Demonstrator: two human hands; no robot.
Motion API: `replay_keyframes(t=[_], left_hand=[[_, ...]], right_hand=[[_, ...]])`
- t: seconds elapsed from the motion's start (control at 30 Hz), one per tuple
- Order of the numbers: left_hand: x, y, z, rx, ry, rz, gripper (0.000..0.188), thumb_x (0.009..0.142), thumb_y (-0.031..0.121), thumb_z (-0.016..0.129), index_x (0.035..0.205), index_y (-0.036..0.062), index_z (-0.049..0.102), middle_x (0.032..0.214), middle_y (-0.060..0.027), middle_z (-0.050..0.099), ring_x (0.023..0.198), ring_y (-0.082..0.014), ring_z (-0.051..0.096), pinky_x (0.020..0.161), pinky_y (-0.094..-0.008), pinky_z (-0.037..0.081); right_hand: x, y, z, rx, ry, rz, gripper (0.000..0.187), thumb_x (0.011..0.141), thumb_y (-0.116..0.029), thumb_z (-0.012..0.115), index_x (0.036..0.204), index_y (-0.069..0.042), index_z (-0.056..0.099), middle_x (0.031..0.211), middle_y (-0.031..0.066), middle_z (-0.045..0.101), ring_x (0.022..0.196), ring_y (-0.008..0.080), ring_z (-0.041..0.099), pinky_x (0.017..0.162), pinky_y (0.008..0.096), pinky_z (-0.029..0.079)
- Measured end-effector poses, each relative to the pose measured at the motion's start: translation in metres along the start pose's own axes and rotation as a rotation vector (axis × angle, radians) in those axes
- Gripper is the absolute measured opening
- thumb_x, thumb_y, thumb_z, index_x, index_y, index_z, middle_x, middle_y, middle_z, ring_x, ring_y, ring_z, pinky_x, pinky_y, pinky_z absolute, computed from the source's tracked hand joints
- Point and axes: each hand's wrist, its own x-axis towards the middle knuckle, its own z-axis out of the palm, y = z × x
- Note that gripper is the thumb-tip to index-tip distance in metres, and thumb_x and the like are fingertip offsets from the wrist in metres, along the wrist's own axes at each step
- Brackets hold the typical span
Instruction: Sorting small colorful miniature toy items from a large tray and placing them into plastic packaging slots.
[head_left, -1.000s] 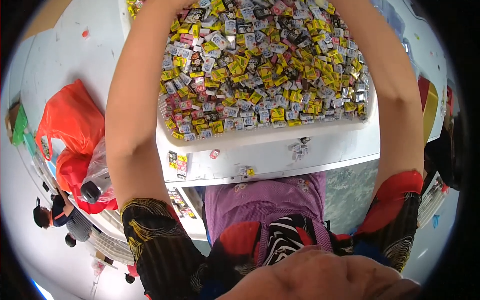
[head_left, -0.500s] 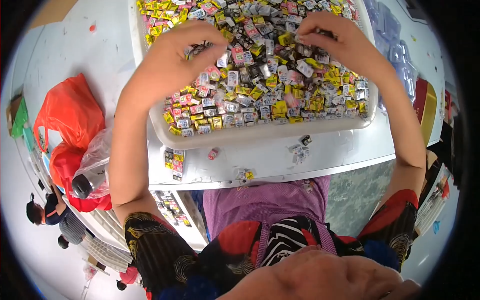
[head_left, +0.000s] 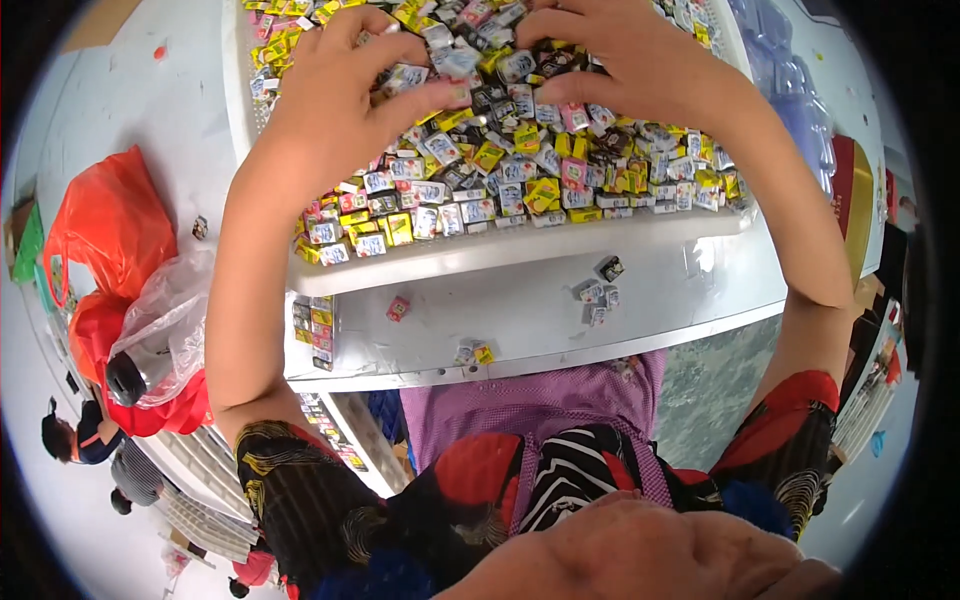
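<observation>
Both forearms (head_left: 800, 230) rise from the lower edge, elbows bent outward, and lean in over the one white tray (head_left: 480, 250) at 12 o'clock. The left hand (head_left: 340, 100) reaches in from the tray's 9 o'clock side, back of the hand up, fingers curled and thumb stretched towards 2 o'clock. Its grip is wide, thumb well apart from the fingers, with packets showing in the gap. The right hand (head_left: 630, 65) reaches in from the 3 o'clock side, fingers and thumb bent towards 9 o'clock. Its grip is wide too; whether any fingertip presses on a packet, I cannot tell. The two hands face each other, apart, over the heap of small packets (head_left: 540, 195), yellow, white, pink and black, too many to count, in the tray.

Around the tray's centre, on the worktop (head_left: 540, 320): one pink packet (head_left: 398, 308) at 7 o'clock; a group of four packets (head_left: 598, 293), one dark and three pale, at 5 o'clock; at least two near-edge packets (head_left: 484, 354), one yellow, at 6 o'clock; one dark packet (head_left: 200, 228) between 8 and 9 o'clock, beside a red bag (head_left: 115, 215); one dark-capped bottle (head_left: 128, 378) in clear plastic at 8 o'clock
</observation>
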Motion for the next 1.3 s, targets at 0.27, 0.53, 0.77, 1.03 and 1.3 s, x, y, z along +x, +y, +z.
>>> replay_keyframes(t=[0.27, 0.53, 0.77, 1.03, 1.3], left_hand=[[-0.038, 0.01, -0.02, -0.26, -0.212, -0.136, 0.024, 0.08, 0.008, 0.068, 0.102, 0.0036, 0.061, 0.101, -0.0098, 0.058, 0.094, -0.0304, 0.055, 0.085, -0.0363, 0.045], [-0.073, 0.067, -0.024, 0.026, 0.075, -0.021, 0.027, 0.081, 0.009, 0.068, 0.108, 0.0069, 0.066, 0.108, -0.0135, 0.062, 0.102, -0.0315, 0.057, 0.087, -0.0373, 0.046], [-0.179, 0.129, 0.002, -0.22, -0.124, -0.226, 0.031, 0.074, 0.006, 0.073, 0.105, 0.0068, 0.066, 0.105, -0.0134, 0.063, 0.099, -0.0325, 0.058, 0.085, -0.0394, 0.046], [-0.22, 0.166, 0.066, -0.052, -0.159, -0.286, 0.051, 0.076, 0.025, 0.072, 0.124, 0.0171, 0.059, 0.136, -0.0105, 0.046, 0.127, -0.0326, 0.038, 0.105, -0.046, 0.024], [-0.201, 0.141, 0.117, 0.036, 0.16, -0.129, 0.037, 0.085, 0.007, 0.06, 0.122, 0.0137, 0.06, 0.131, -0.0126, 0.05, 0.127, -0.0345, 0.04, 0.109, -0.0523, 0.023]], right_hand=[[-0.062, 0.025, 0.007, 0.041, 0.318, -0.046, 0.013, 0.083, -0.014, 0.066, 0.092, -0.005, 0.063, 0.09, 0.0101, 0.062, 0.087, 0.0285, 0.059, 0.081, 0.0387, 0.045], [-0.095, 0.006, 0.014, -0.138, 0.438, -0.07, 0.019, 0.084, -0.012, 0.064, 0.101, -0.005, 0.06, 0.099, 0.0109, 0.061, 0.097, 0.0303, 0.056, 0.087, 0.0384, 0.042], [-0.214, -0.03, 0.071, -0.022, 0.421, 0.292, 0.023, 0.084, -0.021, 0.067, 0.098, -0.004, 0.061, 0.094, 0.0104, 0.06, 0.088, 0.0246, 0.058, 0.077, 0.0309, 0.045], [-0.27, -0.059, 0.167, -0.215, 0.482, 0.464, 0.034, 0.08, -0.017, 0.067, 0.109, -0.003, 0.058, 0.106, 0.0135, 0.059, 0.102, 0.034, 0.052, 0.087, 0.0399, 0.042], [-0.283, -0.063, 0.189, -0.321, 0.678, 0.467, 0.029, 0.081, -0.001, 0.058, 0.11, -0.002, 0.059, 0.096, 0.0128, 0.058, 0.093, 0.0317, 0.053, 0.084, 0.0391, 0.042]])
